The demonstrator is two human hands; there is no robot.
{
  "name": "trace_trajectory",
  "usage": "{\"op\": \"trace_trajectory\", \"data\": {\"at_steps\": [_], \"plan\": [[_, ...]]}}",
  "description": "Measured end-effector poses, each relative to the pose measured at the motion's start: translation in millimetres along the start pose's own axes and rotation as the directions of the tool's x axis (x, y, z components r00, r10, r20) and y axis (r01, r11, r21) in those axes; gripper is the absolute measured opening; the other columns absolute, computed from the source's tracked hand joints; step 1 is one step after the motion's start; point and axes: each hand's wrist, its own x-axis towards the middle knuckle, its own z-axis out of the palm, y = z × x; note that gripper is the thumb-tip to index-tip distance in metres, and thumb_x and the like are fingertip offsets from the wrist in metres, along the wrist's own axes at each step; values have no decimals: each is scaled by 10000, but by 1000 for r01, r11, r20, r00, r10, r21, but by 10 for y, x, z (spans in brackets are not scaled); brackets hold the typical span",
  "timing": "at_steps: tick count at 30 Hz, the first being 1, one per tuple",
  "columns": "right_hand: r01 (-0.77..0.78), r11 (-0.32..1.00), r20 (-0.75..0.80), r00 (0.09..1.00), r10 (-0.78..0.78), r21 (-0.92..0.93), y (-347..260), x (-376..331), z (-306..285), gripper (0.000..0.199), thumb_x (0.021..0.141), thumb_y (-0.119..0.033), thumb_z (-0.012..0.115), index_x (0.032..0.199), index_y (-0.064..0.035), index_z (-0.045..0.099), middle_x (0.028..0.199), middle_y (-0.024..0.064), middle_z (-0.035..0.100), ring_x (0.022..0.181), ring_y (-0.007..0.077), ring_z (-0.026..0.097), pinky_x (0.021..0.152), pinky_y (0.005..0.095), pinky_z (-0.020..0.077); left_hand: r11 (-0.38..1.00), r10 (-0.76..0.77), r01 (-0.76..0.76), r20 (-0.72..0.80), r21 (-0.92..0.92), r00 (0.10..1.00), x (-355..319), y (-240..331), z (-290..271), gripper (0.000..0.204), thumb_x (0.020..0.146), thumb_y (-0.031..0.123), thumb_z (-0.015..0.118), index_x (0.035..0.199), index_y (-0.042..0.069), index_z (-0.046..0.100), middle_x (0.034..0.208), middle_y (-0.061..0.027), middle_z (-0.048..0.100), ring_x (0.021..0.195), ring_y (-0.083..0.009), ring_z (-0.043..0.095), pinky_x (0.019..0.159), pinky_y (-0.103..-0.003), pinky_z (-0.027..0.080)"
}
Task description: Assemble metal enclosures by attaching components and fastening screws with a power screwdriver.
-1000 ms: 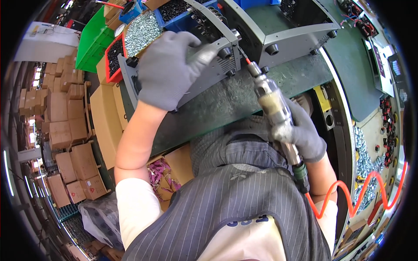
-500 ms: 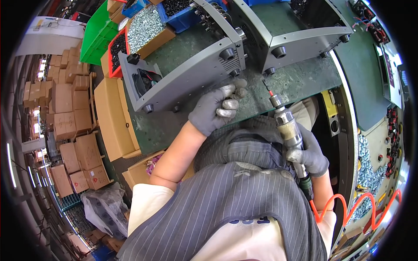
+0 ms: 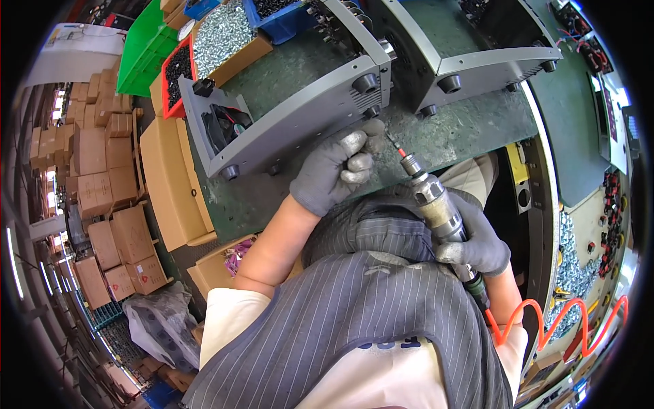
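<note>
My right hand (image 3: 480, 245), in a grey glove, is wrapped round an air screwdriver (image 3: 438, 208) with a red coiled hose at its back end. The tool slants up and left. Its thin bit (image 3: 393, 140) ends close to the fingertips of my left hand (image 3: 328, 172). That hand, also gloved, is closed with thumb and forefinger together; whatever they pinch is too small to make out. Just beyond it stands a grey metal housing (image 3: 289, 125) with round black feet on its near side and a fan inside. A similar housing (image 3: 494, 73) stands to the right.
The green bench (image 3: 470, 133) has its front edge just beyond my lap. At the back left are a box of silvery screws (image 3: 223, 39), a red bin (image 3: 178, 71) of black parts and a green crate (image 3: 148, 51). The red coiled hose (image 3: 545, 324) runs off right.
My right hand has swung the screwdriver to the left, bringing its bit to my left fingertips. My left hand stays closed at nearly the same place. The view has shifted slightly.
</note>
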Motion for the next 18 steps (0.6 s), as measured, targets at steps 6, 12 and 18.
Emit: {"op": "trace_trajectory", "data": {"at_steps": [6,12,18], "plan": [[87,986,45,996,-81,-145,-3,90,65,774,610,-294,805,1226,17,456,946,49,562,838,121,515,771,269,427,984,106,-104,-2,142,994,-20,-45,15,382,946,297,465,1112,-46,488,685,3,511,473,-26,343,404,-151,294],[139,974,100,987,-122,-179,84,113,35,782,615,-314,806,1232,13,453,949,45,560,835,119,512,762,269,428,959,161,-139,-69,246,985,-64,-79,165,379,949,313,455,1035,-46,541,640,12,503,454,-28,330,397,-162,282],[110,987,111,989,-97,-118,99,51,-3,769,611,-310,807,1222,4,461,937,40,561,823,117,515,746,265,431,824,261,-202,-39,529,964,-56,-101,171,362,909,303,537,1021,-40,571,594,6,490,455,-29,343,406,-162,281]]}}
